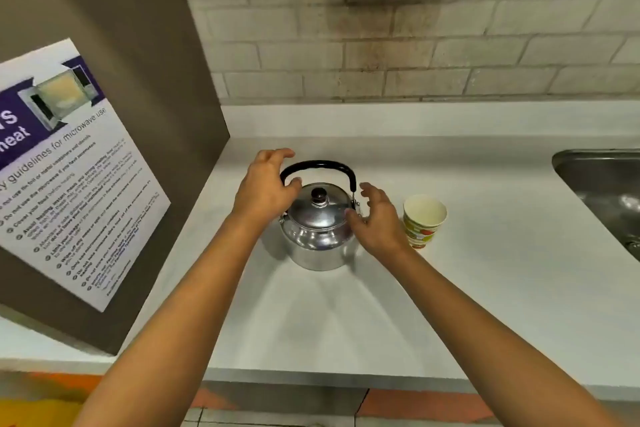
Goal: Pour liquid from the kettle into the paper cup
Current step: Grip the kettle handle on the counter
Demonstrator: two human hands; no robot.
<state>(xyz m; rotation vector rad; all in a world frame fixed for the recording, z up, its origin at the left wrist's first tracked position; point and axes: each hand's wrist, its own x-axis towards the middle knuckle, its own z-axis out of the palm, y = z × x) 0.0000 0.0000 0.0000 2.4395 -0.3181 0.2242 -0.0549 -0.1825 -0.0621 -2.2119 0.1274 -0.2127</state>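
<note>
Countertop, white, is carrying the task's things near its middle. Kettle, polished metal, lid on, is standing upright. Right hand is hovering spread wide beside the kettle's right flank, thumb seemingly touching the body. Left hand is curling loosely, not yet closed, at the left end of the raised black handle. Paper cup is standing empty just right of the kettle. Advice: grip the handle's top centre, steady the lid, tilt slowly. Spout unseen. Sink is lying far right.
</note>
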